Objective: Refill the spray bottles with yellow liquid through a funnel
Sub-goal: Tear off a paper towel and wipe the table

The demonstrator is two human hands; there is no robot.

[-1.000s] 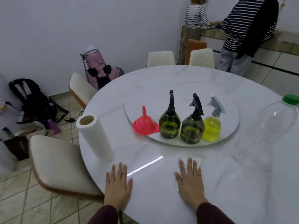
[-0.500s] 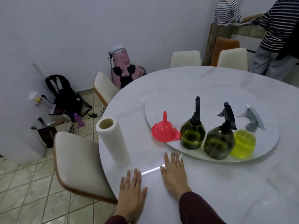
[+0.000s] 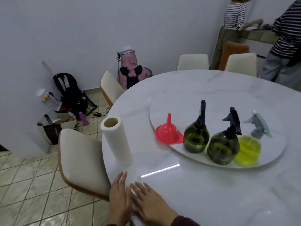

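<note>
Head view: three spray bottles [image 3: 224,144] capped and filled beside the funnel [image 3: 168,132] on the turntable [image 3: 187,101], refilling judged done, left hand [image 3: 119,199] and right hand [image 3: 150,203] laid flat, nothing gripped.

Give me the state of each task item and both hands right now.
funnel: upside down on the turntable, spout up.
left dark bottle: upright, sprayer on.
middle dark bottle: upright, sprayer on.
clear bottle: upright, grey sprayer on, yellow liquid inside.
paper towel roll: standing upright.
left hand: flat at table edge.
right hand: flat on table.
</note>
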